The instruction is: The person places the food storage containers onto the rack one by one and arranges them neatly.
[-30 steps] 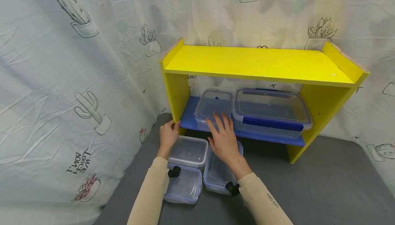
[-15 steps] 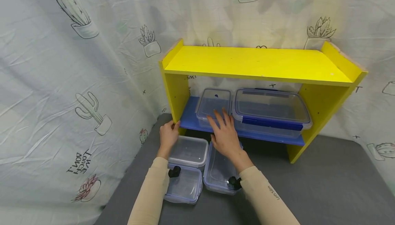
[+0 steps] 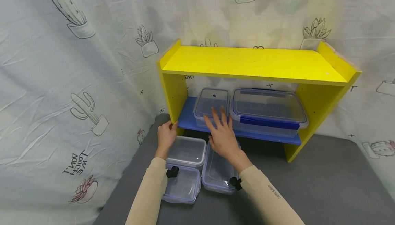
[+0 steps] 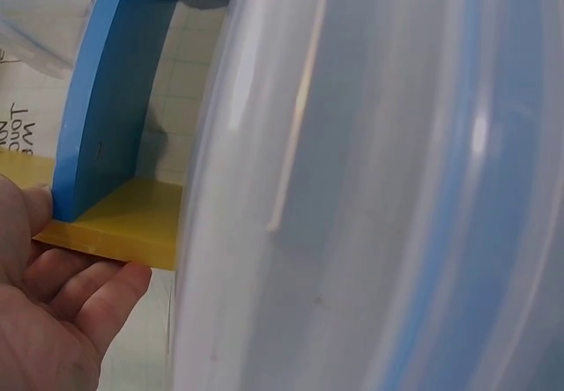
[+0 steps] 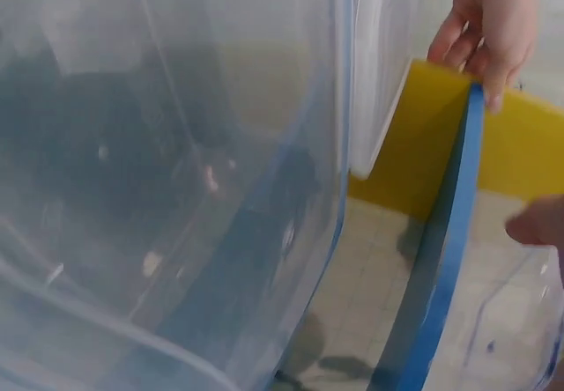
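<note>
My left hand (image 3: 166,136) grips the front edge of the left yellow side panel (image 4: 132,224) of a small shelf unit, where the blue shelf board (image 3: 187,113) meets it. In the left wrist view the thumb is on one side of the panel and the curled fingers on the other. My right hand (image 3: 224,141) has its fingers spread over the front of a small clear lidded food container (image 3: 213,98) on the blue board. Beside that container, on its right, is a larger clear container (image 3: 268,107) with a dark blue clip.
On the grey tabletop (image 3: 324,177), in front of the unit, lie a grey-lidded container (image 3: 188,149), a blue-rimmed one (image 3: 182,184) and a longer one (image 3: 217,173). The yellow top board (image 3: 253,60) spans above the containers. A cactus-print cloth (image 3: 117,81) hangs behind and left.
The small container has slid slightly back on the blue board, with my right hand's fingers at its front. My left hand keeps its grip on the panel. The head view has shifted slightly.
</note>
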Demonstrator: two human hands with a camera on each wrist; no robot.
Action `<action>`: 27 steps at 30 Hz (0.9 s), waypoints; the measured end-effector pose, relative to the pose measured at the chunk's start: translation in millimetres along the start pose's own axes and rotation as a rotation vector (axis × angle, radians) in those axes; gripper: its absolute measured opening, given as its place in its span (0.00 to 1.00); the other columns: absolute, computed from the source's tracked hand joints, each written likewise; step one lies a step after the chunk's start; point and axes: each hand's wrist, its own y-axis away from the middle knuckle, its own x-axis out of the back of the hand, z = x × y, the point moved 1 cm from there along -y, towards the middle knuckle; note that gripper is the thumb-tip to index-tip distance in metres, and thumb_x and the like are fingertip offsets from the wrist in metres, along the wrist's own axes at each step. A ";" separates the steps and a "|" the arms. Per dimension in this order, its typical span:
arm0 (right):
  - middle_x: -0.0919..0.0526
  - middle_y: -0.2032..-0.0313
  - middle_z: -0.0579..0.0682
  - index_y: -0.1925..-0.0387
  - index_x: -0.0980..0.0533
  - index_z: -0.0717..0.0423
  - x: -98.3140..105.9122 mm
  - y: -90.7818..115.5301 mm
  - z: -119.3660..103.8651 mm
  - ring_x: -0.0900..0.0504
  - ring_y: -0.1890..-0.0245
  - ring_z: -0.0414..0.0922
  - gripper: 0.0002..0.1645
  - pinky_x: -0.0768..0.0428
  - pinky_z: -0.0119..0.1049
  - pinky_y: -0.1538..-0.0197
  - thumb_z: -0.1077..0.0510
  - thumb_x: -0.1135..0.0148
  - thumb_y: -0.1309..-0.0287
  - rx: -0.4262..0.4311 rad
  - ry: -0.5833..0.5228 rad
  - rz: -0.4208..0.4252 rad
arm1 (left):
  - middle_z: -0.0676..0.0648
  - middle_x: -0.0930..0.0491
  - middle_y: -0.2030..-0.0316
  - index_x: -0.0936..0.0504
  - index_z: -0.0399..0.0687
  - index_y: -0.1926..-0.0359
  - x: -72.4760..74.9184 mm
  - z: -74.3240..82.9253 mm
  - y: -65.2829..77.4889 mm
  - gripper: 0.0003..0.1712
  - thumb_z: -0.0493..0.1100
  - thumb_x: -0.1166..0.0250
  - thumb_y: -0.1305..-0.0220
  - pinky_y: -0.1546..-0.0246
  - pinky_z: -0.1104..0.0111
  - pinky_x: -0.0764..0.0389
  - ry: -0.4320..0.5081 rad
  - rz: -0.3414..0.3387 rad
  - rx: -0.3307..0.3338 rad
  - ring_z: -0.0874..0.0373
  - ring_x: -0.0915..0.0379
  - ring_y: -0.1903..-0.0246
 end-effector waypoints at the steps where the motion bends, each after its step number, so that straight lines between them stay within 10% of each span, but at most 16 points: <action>1: 0.52 0.24 0.59 0.26 0.45 0.46 0.8 0.8 -1.9 0.55 0.26 0.68 0.51 0.40 0.71 0.37 0.54 0.30 0.48 -0.005 -0.022 0.022 | 0.47 0.30 0.86 0.22 0.43 0.76 -0.2 0.1 0.1 0.19 0.50 0.40 0.31 0.82 0.67 0.41 -0.001 -0.002 -0.001 0.56 0.39 0.86; 17: 0.22 0.43 0.61 0.50 0.22 0.63 -1.2 28.8 -0.7 0.24 0.43 0.60 0.25 0.21 0.52 0.49 0.72 0.39 0.55 -0.051 -0.433 0.547 | 0.45 0.24 0.84 0.19 0.43 0.73 -2.1 2.6 0.2 0.17 0.49 0.40 0.31 0.81 0.67 0.38 0.016 0.004 -0.015 0.55 0.36 0.84; 27: 0.18 0.52 0.58 0.57 0.19 0.61 -10.0 51.9 9.6 0.18 0.53 0.54 0.18 0.19 0.48 0.55 0.71 0.39 0.53 -0.159 -0.510 0.501 | 0.44 0.23 0.82 0.19 0.42 0.72 0.0 0.7 0.2 0.17 0.49 0.40 0.31 0.80 0.67 0.37 0.011 0.004 0.005 0.54 0.35 0.83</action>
